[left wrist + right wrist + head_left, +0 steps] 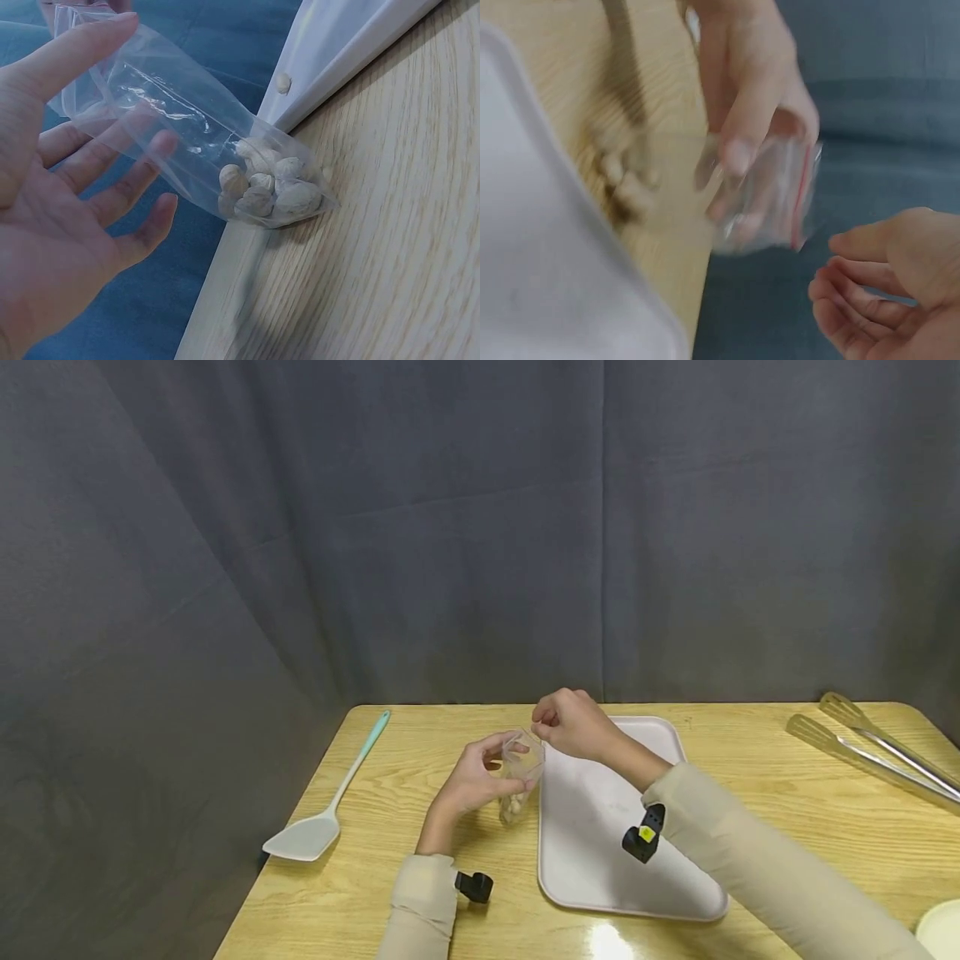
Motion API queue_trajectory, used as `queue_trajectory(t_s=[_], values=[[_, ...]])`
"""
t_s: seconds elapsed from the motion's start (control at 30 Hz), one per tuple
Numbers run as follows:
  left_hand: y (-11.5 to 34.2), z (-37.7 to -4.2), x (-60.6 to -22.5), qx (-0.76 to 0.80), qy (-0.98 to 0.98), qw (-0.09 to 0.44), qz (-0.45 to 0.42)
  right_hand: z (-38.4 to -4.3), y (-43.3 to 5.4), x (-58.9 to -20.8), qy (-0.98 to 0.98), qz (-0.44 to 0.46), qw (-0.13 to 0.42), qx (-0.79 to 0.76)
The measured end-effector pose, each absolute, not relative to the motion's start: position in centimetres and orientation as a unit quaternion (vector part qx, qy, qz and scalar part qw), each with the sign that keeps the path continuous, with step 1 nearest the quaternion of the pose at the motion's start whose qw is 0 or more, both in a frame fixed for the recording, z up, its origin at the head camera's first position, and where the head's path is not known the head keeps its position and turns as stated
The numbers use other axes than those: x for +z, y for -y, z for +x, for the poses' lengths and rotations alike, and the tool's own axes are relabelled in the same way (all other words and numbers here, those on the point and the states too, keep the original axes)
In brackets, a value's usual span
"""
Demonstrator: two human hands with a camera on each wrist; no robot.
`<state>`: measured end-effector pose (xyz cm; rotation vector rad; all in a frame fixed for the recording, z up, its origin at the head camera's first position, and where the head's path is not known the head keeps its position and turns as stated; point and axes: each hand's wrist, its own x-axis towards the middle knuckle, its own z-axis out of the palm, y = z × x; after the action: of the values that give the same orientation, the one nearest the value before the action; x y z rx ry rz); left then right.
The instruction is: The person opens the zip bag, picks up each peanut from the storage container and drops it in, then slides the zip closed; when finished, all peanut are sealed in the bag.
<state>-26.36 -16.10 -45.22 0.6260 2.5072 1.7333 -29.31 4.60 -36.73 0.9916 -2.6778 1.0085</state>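
My left hand (474, 778) holds a clear zip bag (176, 97) near its top, thumb on one side and fingers on the other. The bag hangs tilted, and several pale pieces that look like peanuts in their shells (270, 184) lie in its bottom, close to the wooden table. A red line (802, 195) runs along the bag's mouth in the right wrist view. Just beside that mouth is my right hand (889, 289), apart from the bag, with loosely bent fingers and nothing visible between them.
A pale tray (600, 827) lies right of the bag under my right forearm. One small pale piece (283, 82) shows against the tray in the left wrist view. A spatula (311, 835) lies left; metal tongs (877, 756) lie far right. A pale round item (941, 931) shows at lower right.
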Motion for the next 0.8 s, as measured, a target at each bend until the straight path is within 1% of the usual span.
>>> queue_trajectory(t_s=[0.1, 0.33, 0.57, 0.67, 0.8], values=[[16.1, -26.3, -45.2, 0.563, -0.802, 0.023, 0.198, -30.5, -5.3, -38.0, 0.890, 0.304, 0.063, 0.335], [15.7, -26.5, -45.2, 0.572, -0.795, 0.033, 0.196, -33.5, -7.6, -41.9, 0.919, 0.258, 0.028, 0.297], [15.2, -26.4, -45.1, 0.579, -0.790, 0.043, 0.197, -34.5, -9.5, -45.4, 0.928, 0.288, 0.051, 0.232], [15.2, -26.2, -45.2, 0.574, -0.795, 0.039, 0.193, -34.4, -9.8, -46.3, 0.924, 0.294, 0.057, 0.238], [15.2, -26.2, -45.1, 0.568, -0.800, 0.033, 0.190, -34.2, -9.8, -46.8, 0.919, 0.297, 0.085, 0.244]])
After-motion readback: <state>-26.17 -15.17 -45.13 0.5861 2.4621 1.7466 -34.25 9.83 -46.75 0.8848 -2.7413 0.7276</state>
